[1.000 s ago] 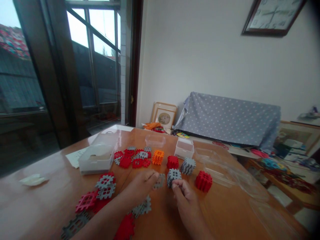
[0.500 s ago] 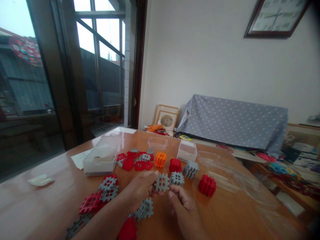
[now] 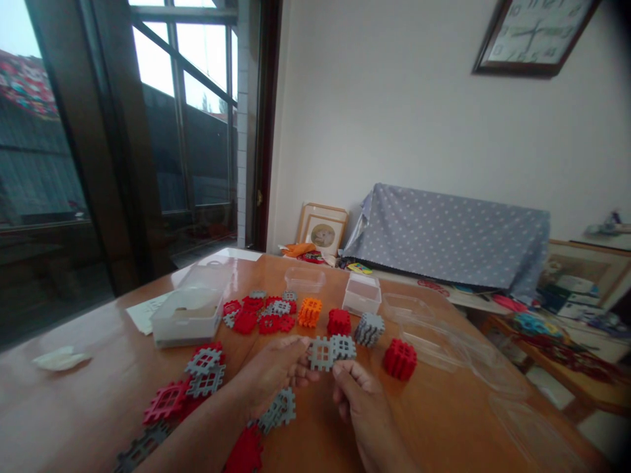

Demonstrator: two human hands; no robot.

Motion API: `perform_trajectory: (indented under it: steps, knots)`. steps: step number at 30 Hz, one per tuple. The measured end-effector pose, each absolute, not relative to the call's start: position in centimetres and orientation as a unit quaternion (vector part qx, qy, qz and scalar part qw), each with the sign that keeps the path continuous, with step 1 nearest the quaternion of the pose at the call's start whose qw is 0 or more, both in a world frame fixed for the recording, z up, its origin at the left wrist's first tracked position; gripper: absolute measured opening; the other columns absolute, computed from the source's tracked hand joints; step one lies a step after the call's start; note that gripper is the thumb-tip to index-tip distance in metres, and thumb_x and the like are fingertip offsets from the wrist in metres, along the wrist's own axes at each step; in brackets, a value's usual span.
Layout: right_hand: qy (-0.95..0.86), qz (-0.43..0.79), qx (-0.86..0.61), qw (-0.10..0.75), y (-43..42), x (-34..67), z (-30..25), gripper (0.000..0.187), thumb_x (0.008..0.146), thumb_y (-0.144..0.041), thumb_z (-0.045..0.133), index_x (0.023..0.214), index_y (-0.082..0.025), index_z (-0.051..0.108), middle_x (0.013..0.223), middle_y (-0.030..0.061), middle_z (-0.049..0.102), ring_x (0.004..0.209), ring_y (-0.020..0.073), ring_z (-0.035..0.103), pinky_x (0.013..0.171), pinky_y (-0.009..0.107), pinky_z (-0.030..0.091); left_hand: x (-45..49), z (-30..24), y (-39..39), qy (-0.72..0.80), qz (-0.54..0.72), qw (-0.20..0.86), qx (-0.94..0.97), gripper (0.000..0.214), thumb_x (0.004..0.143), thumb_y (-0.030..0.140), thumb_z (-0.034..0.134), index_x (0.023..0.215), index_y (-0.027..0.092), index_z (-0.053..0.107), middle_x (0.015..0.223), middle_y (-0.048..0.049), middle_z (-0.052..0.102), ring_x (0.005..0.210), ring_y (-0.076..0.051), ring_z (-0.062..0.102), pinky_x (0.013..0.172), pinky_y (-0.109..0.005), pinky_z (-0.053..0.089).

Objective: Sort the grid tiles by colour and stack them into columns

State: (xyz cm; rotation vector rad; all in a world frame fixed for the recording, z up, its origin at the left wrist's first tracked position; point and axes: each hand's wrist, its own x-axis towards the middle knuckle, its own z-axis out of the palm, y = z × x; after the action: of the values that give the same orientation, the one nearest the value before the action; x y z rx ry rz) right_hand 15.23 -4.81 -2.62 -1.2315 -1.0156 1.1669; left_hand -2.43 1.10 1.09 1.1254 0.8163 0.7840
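A flat grey waffle block [image 3: 321, 355], a square lattice piece with notched edges, is held upright over the table in front of me. My left hand [image 3: 283, 368] grips its left side, thumb on top and fingers below. At its lower right corner, my right hand [image 3: 359, 397] pinches with thumb and forefinger, the other fingers curled. Just behind the block sits a grey stack of waffle blocks [image 3: 345, 346], partly covered by it; whether they touch I cannot tell. Loose grey waffle blocks [image 3: 280, 408] and red ones [image 3: 245, 452] lie beneath my left forearm.
Beyond my hands stand an orange stack [image 3: 310, 313], red stacks [image 3: 339, 322] [image 3: 400, 359] and another grey stack [image 3: 369, 330]. A loose red and grey pile [image 3: 259, 316] lies left of them. Plastic boxes [image 3: 187, 325] [image 3: 362, 299] and clear lids [image 3: 434, 341] surround these.
The view has swung slightly to the right. Both hands have shifted a little to the right over the table with the grey waffle block, which now overlaps the grey stack behind it more.
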Motion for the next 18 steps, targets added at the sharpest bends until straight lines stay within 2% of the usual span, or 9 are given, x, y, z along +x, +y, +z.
perform_trajectory:
  steps: [6, 11, 14, 16, 18]
  knots:
    - [-0.389, 0.500, -0.512, 0.580, -3.9, 15.7, -2.8, 0.038, 0.085, -0.054, 0.064, 0.072, -0.020, 0.055, 0.058, -0.0051, 0.050, 0.045, 0.0063, 0.034, 0.043, 0.020, 0.022, -1.9, 0.3, 1.5, 0.394, 0.342, 0.670, 0.528, 0.035, 0.083, 0.045, 0.069, 0.101, 0.015, 0.060, 0.094, -0.0062, 0.072, 0.077, -0.014, 0.067, 0.069, -0.025, 0.043]
    - [-0.421, 0.483, -0.526, 0.559, -3.7, 15.5, -3.0, 0.037, 0.085, -0.055, 0.064, 0.078, -0.019, 0.059, 0.058, -0.0051, 0.050, 0.046, 0.0074, 0.036, 0.044, 0.021, 0.024, -1.6, -0.2, 1.6, 0.399, 0.358, 0.668, 0.517, 0.027, 0.082, 0.038, 0.068, 0.094, 0.016, 0.058, 0.087, -0.0047, 0.073, 0.071, -0.012, 0.064, 0.066, -0.024, 0.041]
    - [-0.469, 0.406, -0.536, 0.572, -3.6, 15.7, -2.8, 0.038, 0.083, -0.050, 0.068, 0.106, -0.020, 0.062, 0.063, -0.0064, 0.050, 0.053, 0.0106, 0.044, 0.050, 0.023, 0.033, -1.6, -0.2, 1.6, 0.401, 0.366, 0.671, 0.505, 0.023, 0.083, 0.035, 0.066, 0.092, 0.016, 0.058, 0.084, -0.0036, 0.072, 0.068, -0.011, 0.063, 0.065, -0.024, 0.040]
    - [-0.510, 0.352, -0.529, 0.579, -3.6, 16.2, -2.6, 0.056, 0.081, -0.044, 0.071, 0.130, -0.022, 0.053, 0.067, -0.0071, 0.051, 0.059, 0.0129, 0.049, 0.057, 0.025, 0.039, -1.7, 0.0, 1.5, 0.396, 0.366, 0.680, 0.498, 0.022, 0.083, 0.035, 0.066, 0.091, 0.016, 0.057, 0.082, -0.0033, 0.072, 0.066, -0.011, 0.062, 0.064, -0.023, 0.040]
    - [-0.552, 0.329, -0.527, 0.556, -3.6, 16.7, -2.6, 0.069, 0.081, -0.039, 0.072, 0.142, -0.024, 0.043, 0.072, -0.0066, 0.053, 0.062, 0.0142, 0.051, 0.060, 0.026, 0.041, -1.8, 0.1, 1.4, 0.386, 0.361, 0.691, 0.493, 0.020, 0.081, 0.033, 0.066, 0.090, 0.016, 0.057, 0.079, -0.0033, 0.072, 0.064, -0.011, 0.061, 0.062, -0.023, 0.039]
